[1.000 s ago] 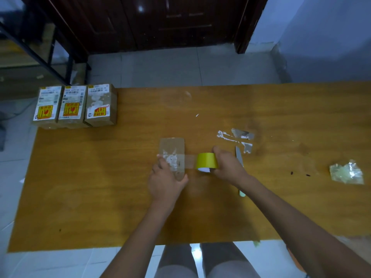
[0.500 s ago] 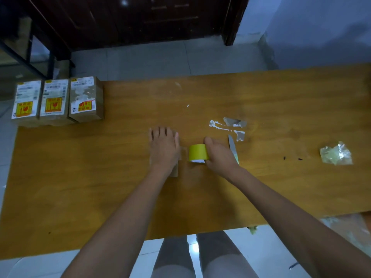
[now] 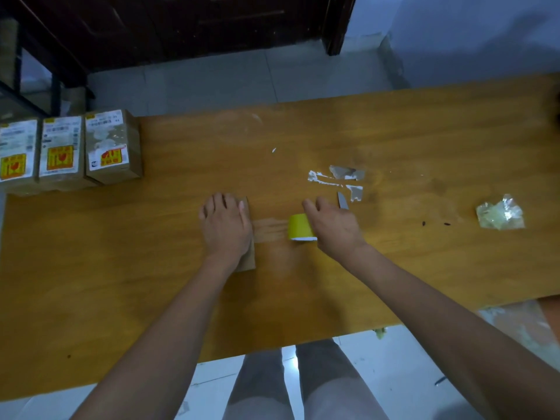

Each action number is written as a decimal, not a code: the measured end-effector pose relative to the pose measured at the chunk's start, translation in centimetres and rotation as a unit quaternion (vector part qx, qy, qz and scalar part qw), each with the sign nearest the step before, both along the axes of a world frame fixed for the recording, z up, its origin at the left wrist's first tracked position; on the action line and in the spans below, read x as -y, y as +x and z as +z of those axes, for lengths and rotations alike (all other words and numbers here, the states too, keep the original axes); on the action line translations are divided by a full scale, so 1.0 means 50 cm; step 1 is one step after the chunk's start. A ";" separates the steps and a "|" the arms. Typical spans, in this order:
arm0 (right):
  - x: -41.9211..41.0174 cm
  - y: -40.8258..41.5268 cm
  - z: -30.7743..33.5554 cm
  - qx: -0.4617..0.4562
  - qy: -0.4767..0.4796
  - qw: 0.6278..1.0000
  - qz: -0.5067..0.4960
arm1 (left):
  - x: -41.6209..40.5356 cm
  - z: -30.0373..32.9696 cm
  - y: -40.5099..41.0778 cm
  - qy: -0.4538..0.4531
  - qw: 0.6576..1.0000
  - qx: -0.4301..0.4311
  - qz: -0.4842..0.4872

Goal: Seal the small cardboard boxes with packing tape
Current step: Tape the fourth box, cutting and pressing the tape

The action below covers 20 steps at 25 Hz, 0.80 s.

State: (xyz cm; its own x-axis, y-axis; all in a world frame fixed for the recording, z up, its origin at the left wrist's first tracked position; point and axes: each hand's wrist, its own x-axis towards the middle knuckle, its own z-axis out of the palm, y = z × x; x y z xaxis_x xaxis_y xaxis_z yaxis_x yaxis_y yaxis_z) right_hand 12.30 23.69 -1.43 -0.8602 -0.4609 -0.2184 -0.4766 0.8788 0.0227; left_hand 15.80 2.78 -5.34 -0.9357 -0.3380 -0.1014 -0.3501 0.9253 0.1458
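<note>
A small flat cardboard box (image 3: 248, 259) lies mid-table, almost wholly covered by my left hand (image 3: 225, 225), which presses flat on it with straight fingers. My right hand (image 3: 331, 227) grips a yellow roll of packing tape (image 3: 298, 227) just right of the box. A clear strip of tape (image 3: 270, 230) stretches from the roll to the box edge. Three labelled cardboard boxes (image 3: 112, 145) stand side by side at the table's far left corner.
A knife (image 3: 343, 200) lies just behind my right hand, its blade tip showing. Torn tape scraps (image 3: 345, 174) stick to the wooden table (image 3: 424, 268) beyond it. A crumpled clear wad (image 3: 500, 213) sits far right. My knees show below the table's near edge.
My left hand has gone from pinching the box's near end to lying flat over its top. My right hand has pulled the roll rightward, drawing out a longer strip of tape.
</note>
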 end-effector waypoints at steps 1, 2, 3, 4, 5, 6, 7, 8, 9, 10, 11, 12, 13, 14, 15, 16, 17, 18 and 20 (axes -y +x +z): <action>0.007 0.001 -0.002 -0.020 0.004 1.000 0.000 | 0.010 0.000 0.006 -0.002 1.000 0.005 0.006; 0.013 0.001 -0.005 -0.043 -0.004 0.999 -0.007 | 0.021 0.000 0.011 -0.004 1.000 0.012 0.012; 0.016 0.001 -0.012 -0.061 -0.036 0.997 -0.016 | 0.033 0.001 0.016 -0.005 1.000 0.015 0.013; 0.017 0.005 -0.021 -0.052 -0.071 0.996 -0.033 | 0.047 0.001 0.022 -0.004 1.000 0.013 0.008; 0.019 0.012 -0.028 -0.039 -0.099 0.993 -0.059 | 0.063 0.000 0.028 0.001 1.000 0.009 -0.002; 0.021 0.022 -0.034 -0.029 -0.118 0.988 -0.098 | 0.077 -0.001 0.032 0.007 1.000 0.006 -0.014; 0.019 0.031 -0.041 -0.023 -0.131 0.981 -0.139 | 0.086 -0.001 0.033 0.015 1.000 0.000 -0.023; 0.018 0.042 -0.049 -0.010 -0.139 0.975 -0.173 | 0.090 0.000 0.033 0.021 1.000 -0.008 -0.022; 0.016 0.050 -0.056 0.012 -0.148 0.969 -0.197 | 0.091 0.002 0.034 0.020 1.000 -0.014 -0.016; 0.014 0.052 -0.059 0.037 -0.158 0.965 -0.209 | 0.089 0.001 0.037 0.013 1.000 -0.015 -0.012; 0.007 0.048 -0.058 0.053 -0.167 0.962 -0.207 | 0.086 -0.001 0.040 0.005 1.000 -0.015 -0.012; -0.002 0.041 -0.052 0.055 -0.168 0.965 -0.191 | 0.083 -0.003 0.039 0.003 1.000 -0.012 -0.016; -0.013 0.033 -0.045 0.046 -0.159 0.972 -0.165 | 0.083 -0.003 0.039 0.005 1.000 -0.008 -0.018; -0.024 0.027 -0.037 0.029 -0.147 0.979 -0.136 | 0.084 -0.004 0.039 0.006 1.000 -0.007 -0.017; -0.033 0.021 -0.029 0.012 -0.130 0.985 -0.110 | 0.086 -0.003 0.040 0.003 1.000 -0.007 -0.017; -0.038 0.017 -0.024 -0.001 -0.107 0.990 -0.091 | 0.088 -0.003 0.041 0.000 1.000 -0.010 -0.018; -0.039 0.014 -0.023 -0.016 -0.085 0.993 -0.078 | 0.088 -0.001 0.041 0.000 1.000 -0.012 -0.019; -0.036 0.012 -0.021 -0.029 -0.064 0.995 -0.066 | 0.088 -0.001 0.041 0.002 1.000 -0.012 -0.021; -0.025 0.006 -0.019 -0.046 -0.027 0.997 -0.057 | 0.087 -0.004 0.043 -0.001 1.000 -0.007 -0.029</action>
